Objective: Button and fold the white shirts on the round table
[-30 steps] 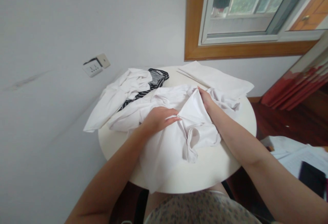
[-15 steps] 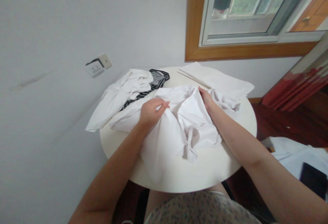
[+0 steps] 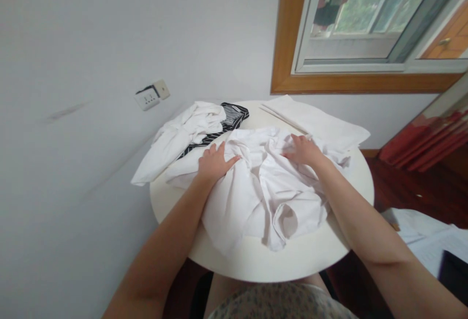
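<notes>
The pinched edges have just been let go: the left hand [image 3: 215,163], which held up a fold half a second ago, now lies palm down with fingers spread on the white garment [image 3: 234,207], and the right hand [image 3: 304,151], freed from the raised corner, rests loosely open over its far right part. The garment lies on the round surface [image 3: 241,270], beneath and between the hands and spilling towards the body, its peak now sunk into loose wrinkles, with a loop of cloth [image 3: 272,236] nearer the body. This looks like pressing and spreading rather than lifting. Beyond the left hand lie a white clothing pile [image 3: 161,153] and a striped garment [image 3: 215,137]; beyond the right, a folded white cloth [image 3: 321,121].
</notes>
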Demonstrator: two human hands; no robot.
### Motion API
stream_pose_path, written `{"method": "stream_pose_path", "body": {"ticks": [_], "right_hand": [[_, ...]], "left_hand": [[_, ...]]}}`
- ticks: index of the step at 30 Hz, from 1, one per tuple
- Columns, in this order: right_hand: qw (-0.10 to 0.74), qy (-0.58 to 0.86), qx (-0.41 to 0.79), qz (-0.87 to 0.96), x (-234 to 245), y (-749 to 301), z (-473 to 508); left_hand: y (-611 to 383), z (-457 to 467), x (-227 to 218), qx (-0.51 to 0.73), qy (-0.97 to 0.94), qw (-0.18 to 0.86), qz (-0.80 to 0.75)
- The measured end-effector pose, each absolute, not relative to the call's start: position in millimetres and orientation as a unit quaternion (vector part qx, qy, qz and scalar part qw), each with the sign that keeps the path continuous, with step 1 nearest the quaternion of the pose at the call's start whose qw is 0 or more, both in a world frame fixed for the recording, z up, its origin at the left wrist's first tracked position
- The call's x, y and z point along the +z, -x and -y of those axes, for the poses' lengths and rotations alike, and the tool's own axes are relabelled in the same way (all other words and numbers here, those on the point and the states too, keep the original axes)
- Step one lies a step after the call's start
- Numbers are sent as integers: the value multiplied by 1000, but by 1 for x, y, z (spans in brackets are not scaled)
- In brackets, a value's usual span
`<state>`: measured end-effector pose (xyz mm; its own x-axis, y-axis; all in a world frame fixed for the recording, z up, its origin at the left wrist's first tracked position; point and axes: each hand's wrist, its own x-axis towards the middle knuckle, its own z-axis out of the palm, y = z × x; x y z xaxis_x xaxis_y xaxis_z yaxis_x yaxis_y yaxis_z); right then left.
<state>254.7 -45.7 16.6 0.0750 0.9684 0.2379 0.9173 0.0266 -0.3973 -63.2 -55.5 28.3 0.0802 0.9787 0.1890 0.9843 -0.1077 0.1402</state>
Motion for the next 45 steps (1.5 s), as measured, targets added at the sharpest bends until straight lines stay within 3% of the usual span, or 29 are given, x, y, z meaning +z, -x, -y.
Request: {"method": "stream_pose_path", "body": {"ticks": [7,13,16,19,22,26,31,35,38,45], "right_hand": [[235,706,60,665,5,-241,36],[280,582,188,740,14,-195,50],[345,528,258,732,11,-169,57],[466,500,330,651,6,-153,58],[568,467,386,556,4,-146,57],[607,416,448,509,14,-144,65],[549,328,533,555,34,-159,74],[600,346,433,577,33,-190,59],[614,417,371,559,19,-209,42],[600,479,372,521,-6,-214,23]], "left_hand": [[58,50,17,-132,769,56,624],[31,53,11,-248,830,-83,493],[23,61,15,-299,825,-204,434],[18,73,21,-327,816,-276,388],[8,91,25,-323,812,-306,379],[-9,111,29,-348,781,-304,420],[3,99,39,-394,770,-246,437],[43,74,72,-467,715,-128,505],[82,57,122,-472,715,2,516],[171,1,258,-337,696,250,583]]}}
